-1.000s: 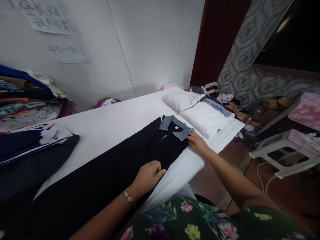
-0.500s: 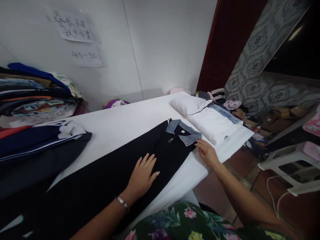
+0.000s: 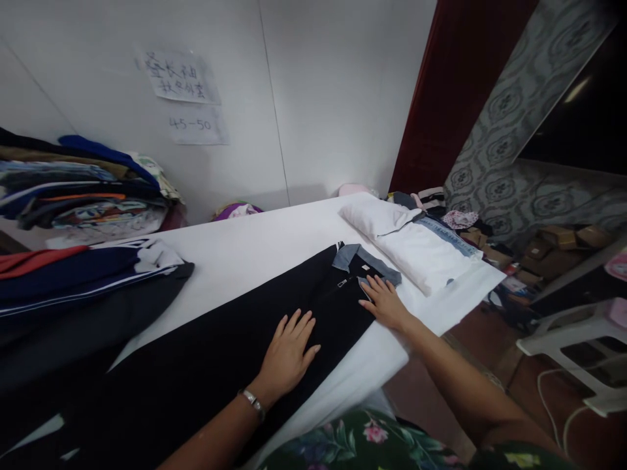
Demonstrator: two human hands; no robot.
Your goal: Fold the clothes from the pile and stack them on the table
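A black garment [image 3: 210, 346] with a grey-blue denim collar [image 3: 349, 256] and a small zip pull lies spread lengthwise over a white-covered table [image 3: 230, 258]. My left hand [image 3: 289, 352] rests flat on its middle, fingers apart, a metal bracelet on the wrist. Close to the collar, my right hand [image 3: 385, 301] lies with spread fingers on the garment, covering the collar's near corner. Neither hand grips the cloth.
Folded clothes [image 3: 93, 189] are piled at the left, with dark garments [image 3: 98, 287] in front. A white pillow-like bundle [image 3: 416, 241] lies at the table's right end. A white plastic stool [image 3: 582, 359] stands on the floor at right, below several cardboard boxes [image 3: 553, 245].
My right hand has moved from the collar's outer edge inward onto the garment, and its fingers have spread. My left hand stays on the black cloth. The view has shifted slightly.
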